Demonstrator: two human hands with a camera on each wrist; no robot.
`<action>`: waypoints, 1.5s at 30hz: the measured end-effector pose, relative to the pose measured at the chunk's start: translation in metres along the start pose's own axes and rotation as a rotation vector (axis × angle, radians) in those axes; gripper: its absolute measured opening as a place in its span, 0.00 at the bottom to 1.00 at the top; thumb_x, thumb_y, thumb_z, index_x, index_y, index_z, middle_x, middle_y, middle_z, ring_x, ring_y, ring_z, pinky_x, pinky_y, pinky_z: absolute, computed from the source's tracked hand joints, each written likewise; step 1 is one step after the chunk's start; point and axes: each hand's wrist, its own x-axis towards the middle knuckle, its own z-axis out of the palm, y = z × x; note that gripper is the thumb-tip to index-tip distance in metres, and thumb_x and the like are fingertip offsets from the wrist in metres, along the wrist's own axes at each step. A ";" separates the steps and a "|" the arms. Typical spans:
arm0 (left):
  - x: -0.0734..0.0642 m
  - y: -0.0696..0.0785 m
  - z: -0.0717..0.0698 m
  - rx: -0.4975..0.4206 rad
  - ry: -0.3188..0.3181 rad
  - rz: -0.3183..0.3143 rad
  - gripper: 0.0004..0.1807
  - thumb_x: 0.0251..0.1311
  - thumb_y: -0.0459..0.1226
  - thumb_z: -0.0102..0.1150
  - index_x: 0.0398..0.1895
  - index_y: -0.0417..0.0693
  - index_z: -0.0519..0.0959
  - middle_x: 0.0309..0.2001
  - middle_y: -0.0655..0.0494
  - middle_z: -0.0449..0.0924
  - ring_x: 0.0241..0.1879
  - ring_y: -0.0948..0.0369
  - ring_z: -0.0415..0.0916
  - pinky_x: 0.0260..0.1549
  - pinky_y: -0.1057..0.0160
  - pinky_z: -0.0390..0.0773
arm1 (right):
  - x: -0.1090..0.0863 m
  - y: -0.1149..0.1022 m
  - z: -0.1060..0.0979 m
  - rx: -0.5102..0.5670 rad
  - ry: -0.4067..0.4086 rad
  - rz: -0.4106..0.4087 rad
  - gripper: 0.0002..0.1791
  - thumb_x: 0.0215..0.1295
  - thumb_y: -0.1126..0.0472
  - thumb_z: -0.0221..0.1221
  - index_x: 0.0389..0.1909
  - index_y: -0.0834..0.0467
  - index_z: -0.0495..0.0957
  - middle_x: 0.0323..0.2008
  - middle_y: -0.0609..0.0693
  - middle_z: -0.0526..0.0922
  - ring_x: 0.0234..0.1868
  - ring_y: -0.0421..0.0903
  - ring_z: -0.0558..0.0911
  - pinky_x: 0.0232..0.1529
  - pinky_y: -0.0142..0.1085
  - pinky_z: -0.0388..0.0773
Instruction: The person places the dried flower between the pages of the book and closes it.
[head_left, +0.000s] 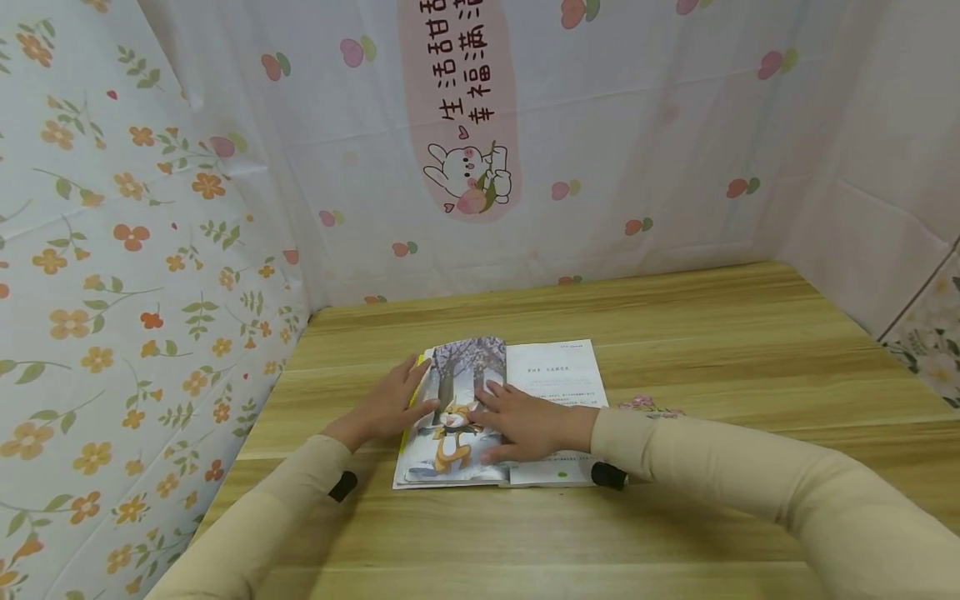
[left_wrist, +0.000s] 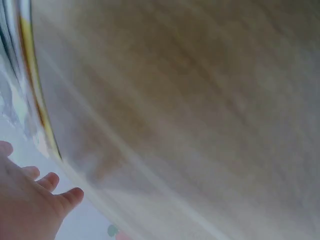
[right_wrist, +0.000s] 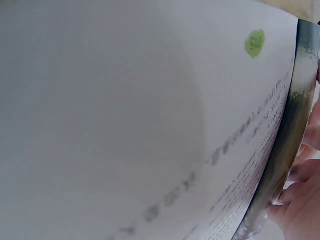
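Observation:
An open picture book (head_left: 555,358) lies on the wooden table. Its left page (head_left: 491,354) shows a cartoon animal among snowy trees and bulges up a little; the right page bears printed text. My left hand (head_left: 390,406) rests at the book's left edge, fingers spread. Across the middle, my right hand (head_left: 528,423) lies with extended fingers on the illustrated page near the fold. In the right wrist view, the fingers (right_wrist: 300,195) touch the curved picture page beyond the text page (right_wrist: 150,100). The left wrist view has the left hand (left_wrist: 30,200) beside the book's yellow edge (left_wrist: 37,85).
The wood-grain table (head_left: 675,317) extends around the book. A small pink flower print (head_left: 645,404) shows right of the book, partly behind the right sleeve. Patterned cloth (head_left: 600,150) hangs behind the table and floral cloth (head_left: 135,292) along the left.

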 end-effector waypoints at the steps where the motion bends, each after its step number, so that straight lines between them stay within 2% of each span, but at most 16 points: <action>1: 0.001 0.000 0.001 0.035 -0.016 0.004 0.44 0.69 0.58 0.46 0.77 0.42 0.47 0.74 0.33 0.41 0.72 0.38 0.43 0.64 0.38 0.51 | 0.001 0.000 0.000 -0.005 -0.007 0.003 0.39 0.71 0.36 0.47 0.74 0.55 0.58 0.74 0.65 0.47 0.73 0.63 0.44 0.70 0.53 0.44; 5: 0.000 0.001 0.006 0.168 -0.069 0.017 0.48 0.67 0.63 0.44 0.78 0.44 0.45 0.74 0.33 0.42 0.71 0.38 0.44 0.64 0.38 0.51 | 0.006 -0.001 0.001 -0.027 -0.027 0.009 0.39 0.70 0.35 0.46 0.74 0.54 0.58 0.74 0.64 0.48 0.74 0.62 0.45 0.70 0.51 0.45; 10: 0.000 0.001 0.009 0.270 -0.064 0.042 0.49 0.65 0.66 0.44 0.77 0.44 0.48 0.73 0.35 0.48 0.71 0.39 0.48 0.63 0.38 0.53 | 0.010 0.000 0.001 -0.081 -0.034 0.000 0.39 0.70 0.33 0.45 0.74 0.53 0.60 0.73 0.63 0.51 0.74 0.61 0.48 0.70 0.51 0.45; 17: 0.001 0.003 0.011 0.321 -0.068 0.050 0.48 0.65 0.65 0.45 0.76 0.42 0.51 0.69 0.34 0.54 0.68 0.40 0.53 0.62 0.39 0.57 | 0.013 0.000 -0.002 -0.157 -0.038 -0.009 0.38 0.69 0.32 0.45 0.72 0.51 0.64 0.72 0.61 0.57 0.73 0.58 0.54 0.68 0.54 0.52; 24: 0.000 0.005 0.010 0.321 -0.077 0.044 0.47 0.66 0.64 0.45 0.76 0.41 0.52 0.69 0.34 0.55 0.68 0.40 0.52 0.61 0.39 0.58 | 0.013 0.000 -0.002 -0.135 -0.051 0.014 0.39 0.68 0.31 0.45 0.73 0.49 0.62 0.73 0.60 0.54 0.74 0.56 0.52 0.69 0.53 0.50; 29: 0.001 0.007 0.010 0.333 -0.086 0.032 0.47 0.66 0.64 0.44 0.76 0.43 0.51 0.69 0.34 0.55 0.68 0.39 0.53 0.61 0.39 0.58 | 0.010 0.001 -0.005 -0.130 -0.031 -0.004 0.40 0.68 0.30 0.45 0.73 0.50 0.62 0.73 0.59 0.56 0.74 0.56 0.52 0.69 0.54 0.49; 34: 0.002 0.008 0.011 0.338 -0.092 0.024 0.47 0.66 0.65 0.43 0.77 0.43 0.50 0.69 0.34 0.54 0.68 0.39 0.52 0.61 0.39 0.58 | -0.003 0.007 -0.014 -0.085 0.014 -0.002 0.41 0.67 0.32 0.48 0.73 0.53 0.61 0.73 0.57 0.57 0.73 0.57 0.53 0.69 0.53 0.50; 39: 0.001 0.007 0.012 0.337 -0.076 0.034 0.47 0.66 0.64 0.44 0.77 0.43 0.50 0.69 0.33 0.55 0.68 0.39 0.53 0.60 0.39 0.59 | -0.024 0.020 -0.024 0.005 0.079 0.046 0.40 0.68 0.35 0.51 0.73 0.55 0.62 0.73 0.58 0.57 0.73 0.55 0.54 0.69 0.52 0.50; 45: 0.000 0.007 0.014 0.334 -0.051 0.057 0.46 0.67 0.63 0.44 0.76 0.42 0.51 0.68 0.32 0.55 0.67 0.38 0.54 0.60 0.39 0.60 | -0.053 0.033 -0.036 0.078 0.148 0.102 0.38 0.67 0.38 0.55 0.70 0.56 0.65 0.70 0.58 0.62 0.70 0.57 0.61 0.66 0.54 0.58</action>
